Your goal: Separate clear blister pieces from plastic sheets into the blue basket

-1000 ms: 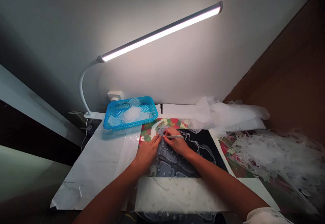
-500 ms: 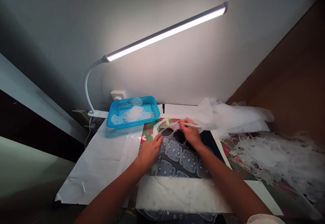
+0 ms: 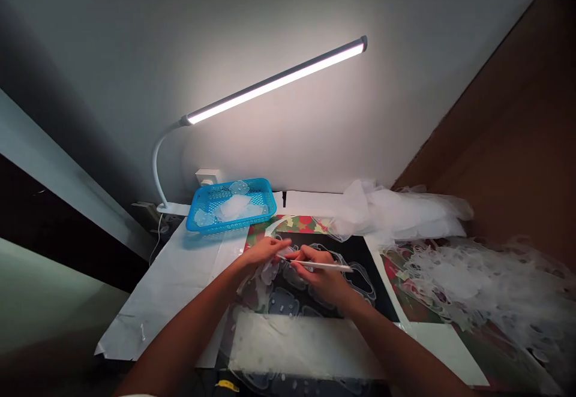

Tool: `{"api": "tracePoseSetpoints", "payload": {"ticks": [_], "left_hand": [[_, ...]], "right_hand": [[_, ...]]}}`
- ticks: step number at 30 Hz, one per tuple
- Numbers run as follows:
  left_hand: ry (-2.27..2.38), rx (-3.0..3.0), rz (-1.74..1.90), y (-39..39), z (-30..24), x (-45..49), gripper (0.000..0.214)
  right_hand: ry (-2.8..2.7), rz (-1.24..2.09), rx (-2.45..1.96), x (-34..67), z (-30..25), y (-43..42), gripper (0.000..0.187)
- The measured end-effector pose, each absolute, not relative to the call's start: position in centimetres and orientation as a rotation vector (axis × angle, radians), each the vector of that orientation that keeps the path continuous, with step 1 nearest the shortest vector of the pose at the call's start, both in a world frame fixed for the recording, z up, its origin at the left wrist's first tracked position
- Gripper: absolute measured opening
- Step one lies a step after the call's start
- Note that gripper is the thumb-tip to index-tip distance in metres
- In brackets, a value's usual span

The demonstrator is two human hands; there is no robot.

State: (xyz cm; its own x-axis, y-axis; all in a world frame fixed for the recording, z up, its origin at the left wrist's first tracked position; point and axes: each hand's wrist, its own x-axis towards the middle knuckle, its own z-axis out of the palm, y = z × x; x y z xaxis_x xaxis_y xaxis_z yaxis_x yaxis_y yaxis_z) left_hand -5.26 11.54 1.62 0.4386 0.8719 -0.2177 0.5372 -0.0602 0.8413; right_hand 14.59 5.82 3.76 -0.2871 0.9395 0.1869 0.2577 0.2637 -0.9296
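My right hand (image 3: 324, 280) is closed around a thin white stick tool (image 3: 321, 264) whose tip points left. My left hand (image 3: 265, 250) is raised just left of that tip, fingers pinched on a small clear plastic piece (image 3: 270, 271) that hangs below them. Both hands hover over a black mat (image 3: 360, 247) covered by a clear film sheet with several cut rounded shapes (image 3: 281, 301).
A blue basket (image 3: 195, 224) holding clear pieces stands at the back left, beside a wall socket (image 3: 207, 176) and a lit desk lamp (image 3: 274, 82). Heaps of clear plastic scrap (image 3: 472, 277) fill the right. White paper (image 3: 175, 277) covers the left. A brown board (image 3: 513, 121) rises on the right.
My left hand lifted off the sheet with a clear piece pinched in it. My right hand came back from the far edge toward me, bringing the stick tool next to the left fingers.
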Motion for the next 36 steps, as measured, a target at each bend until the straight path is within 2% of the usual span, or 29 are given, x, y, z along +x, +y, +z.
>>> {"api": "tracePoseSetpoints", "payload": {"ticks": [4,10,12,16,18,24,28,33,36], "left_hand": [[1.248,1.887,0.475,10.8,1.2,-5.2,0.037],[1.291,2.049,0.566,9.4,1.6,-5.1,0.020],[1.291,2.078,0.589,9.0,1.5,-5.0,0.021],[1.258,2.084,0.701,8.6,1.0,-5.3,0.030],[1.229,1.989,0.782,8.5,1.0,-5.6,0.033],[1.175,1.706,0.895,7.4,2.1,-5.9,0.034],[1.143,1.661,0.924,7.6,3.3,-6.3,0.037],[1.426,1.700,1.339,13.9,7.5,-9.9,0.042],[1.480,1.751,1.317,19.0,10.6,-12.8,0.044]], "right_hand": [[-1.430,1.311,-1.108,15.8,3.0,8.9,0.024],[-1.384,1.588,-1.127,15.5,1.2,11.1,0.026],[-1.404,1.524,-1.163,14.9,0.6,11.1,0.028],[-1.412,1.135,-1.376,14.9,-0.5,12.1,0.029],[-1.390,1.061,-1.414,15.4,-0.5,12.8,0.032],[-1.382,1.107,-1.291,17.9,0.4,11.9,0.027],[-1.278,1.073,-1.317,21.3,-0.2,9.0,0.030],[-1.137,1.218,-1.346,25.6,-1.7,5.4,0.037],[-1.058,1.271,-1.357,26.6,-1.9,4.2,0.041]]}}
